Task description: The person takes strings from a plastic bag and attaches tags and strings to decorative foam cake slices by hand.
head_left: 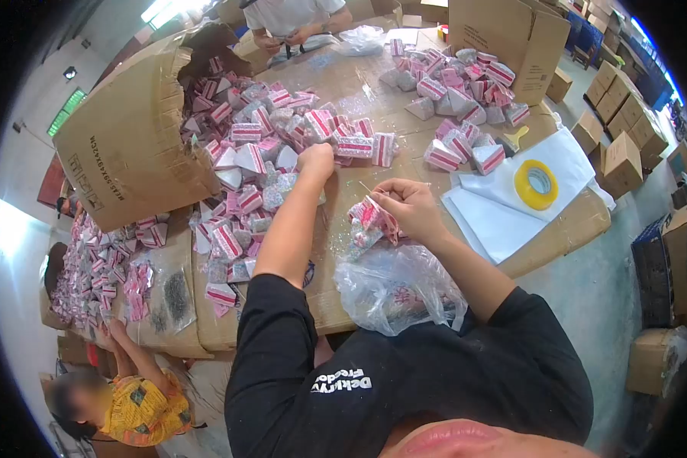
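Note:
My left hand [317, 159] is curled at the near edge of a heap of small glittery packets [271, 126] with pink-and-white labels. Its fingertips are hidden, so what it grips, if anything, does not show. My right hand [408, 206] is closed in a pinch on a thin pale stick [365, 186], whose tip points up and left. Just below these fingers is a pink-labelled glittery packet [368, 221]; whether the hand also touches it is unclear. A clear plastic bag [397, 294] lies crumpled against my front, beneath my right forearm.
A torn cardboard box [133, 145] lies tipped at the left, packets spilling out. More packets [462, 88] sit at the back right. A yellow tape roll [536, 185] rests on white sheets [496, 210]. One person [141, 408] works at lower left, another [294, 19] across the table.

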A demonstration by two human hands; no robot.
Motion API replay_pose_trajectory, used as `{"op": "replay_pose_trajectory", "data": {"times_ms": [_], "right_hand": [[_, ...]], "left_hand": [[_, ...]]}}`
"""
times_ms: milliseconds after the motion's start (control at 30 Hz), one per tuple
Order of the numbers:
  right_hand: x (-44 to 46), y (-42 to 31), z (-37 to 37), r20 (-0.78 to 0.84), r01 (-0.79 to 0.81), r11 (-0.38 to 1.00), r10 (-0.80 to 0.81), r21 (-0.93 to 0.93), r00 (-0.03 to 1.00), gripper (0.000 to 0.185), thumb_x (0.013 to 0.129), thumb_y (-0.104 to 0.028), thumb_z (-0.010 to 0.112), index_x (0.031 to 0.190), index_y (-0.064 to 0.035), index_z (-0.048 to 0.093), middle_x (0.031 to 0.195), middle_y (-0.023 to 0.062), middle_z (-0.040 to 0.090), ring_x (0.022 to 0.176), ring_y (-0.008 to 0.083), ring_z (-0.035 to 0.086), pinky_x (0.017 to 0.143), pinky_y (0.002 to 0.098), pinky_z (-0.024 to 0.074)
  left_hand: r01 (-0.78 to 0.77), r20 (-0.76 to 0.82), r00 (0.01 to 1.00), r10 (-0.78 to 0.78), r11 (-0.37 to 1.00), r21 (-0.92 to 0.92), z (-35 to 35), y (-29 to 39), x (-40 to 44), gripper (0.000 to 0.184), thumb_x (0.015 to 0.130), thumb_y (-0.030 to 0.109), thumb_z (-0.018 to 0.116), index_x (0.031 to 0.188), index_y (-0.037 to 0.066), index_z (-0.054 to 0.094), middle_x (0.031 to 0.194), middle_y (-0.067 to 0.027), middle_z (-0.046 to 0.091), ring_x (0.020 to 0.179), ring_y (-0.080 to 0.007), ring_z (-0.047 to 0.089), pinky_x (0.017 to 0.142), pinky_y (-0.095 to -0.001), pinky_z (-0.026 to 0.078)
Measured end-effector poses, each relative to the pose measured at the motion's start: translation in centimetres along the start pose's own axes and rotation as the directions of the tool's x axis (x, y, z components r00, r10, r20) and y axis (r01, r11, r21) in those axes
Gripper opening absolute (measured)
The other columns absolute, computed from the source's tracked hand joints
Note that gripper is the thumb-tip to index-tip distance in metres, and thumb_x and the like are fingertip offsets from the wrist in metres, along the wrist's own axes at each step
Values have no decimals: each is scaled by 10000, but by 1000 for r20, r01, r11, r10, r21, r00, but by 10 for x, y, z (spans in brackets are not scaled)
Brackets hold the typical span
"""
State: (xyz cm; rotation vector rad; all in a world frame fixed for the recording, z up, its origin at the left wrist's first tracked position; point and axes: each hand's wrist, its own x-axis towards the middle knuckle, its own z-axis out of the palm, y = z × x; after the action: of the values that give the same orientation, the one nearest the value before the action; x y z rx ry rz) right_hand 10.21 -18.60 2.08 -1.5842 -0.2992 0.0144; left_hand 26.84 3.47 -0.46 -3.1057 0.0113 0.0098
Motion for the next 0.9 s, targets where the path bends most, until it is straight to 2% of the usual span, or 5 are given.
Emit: {"op": "replay_pose_trajectory", "data": {"times_ms": [167, 267, 400, 600, 900], "right_hand": [[1, 10, -3, 8, -35, 997, 35, 68, 999, 210, 893, -175, 686, 960, 23, 701, 750, 31, 687, 662, 55, 587, 596, 242, 473], [1, 9, -5, -14, -10, 1000, 10, 19, 1000, 194, 889, -156, 686, 953, 27, 698, 765, 31, 692, 680, 58, 590, 612, 237, 476], [1, 2, -1, -19, -3, 995, 5, 104, 1000, 123, 931, -73, 648, 966, 37, 689, 764, -8, 675, 649, 9, 547, 545, 187, 409], [1, -3, 3, -7, -67, 991, 68, 116, 998, 165, 897, -140, 673, 932, 19, 698, 751, -8, 671, 644, 31, 556, 571, 215, 439], [3, -8, 8, -19, -27, 999, 27, -16, 999, 204, 900, -192, 701, 934, 9, 708, 680, -7, 640, 603, 25, 512, 543, 234, 404]], "left_hand": [[1, 74, 997, -1, 1000, -8, -5, -13, 4, 229, 799, 150, 629, 945, 23, 751, 1017, -210, 721, 966, -355, 711, 832, -432, 570], [-82, 123, 982, 146, 903, -422, -29, -32, 15, 287, 749, 224, 665, 849, -37, 732, 849, -212, 718, 773, -272, 724, 724, -376, 549], [-18, 105, 969, 222, 490, -871, -27, -56, 16, 175, 832, 194, 701, 872, 25, 684, 785, -9, 650, 705, -115, 623, 614, -298, 507], [277, 243, 938, 249, -114, -954, -62, -56, -39, 136, 882, 66, 663, 1007, 16, 643, 876, -24, 659, 716, -104, 604, 604, -249, 490], [42, 51, 962, 270, 39, -998, -72, -35, -112, 192, 910, 100, 654, 1071, -1, 673, 932, -43, 711, 655, -43, 508, 597, -194, 402]]}}
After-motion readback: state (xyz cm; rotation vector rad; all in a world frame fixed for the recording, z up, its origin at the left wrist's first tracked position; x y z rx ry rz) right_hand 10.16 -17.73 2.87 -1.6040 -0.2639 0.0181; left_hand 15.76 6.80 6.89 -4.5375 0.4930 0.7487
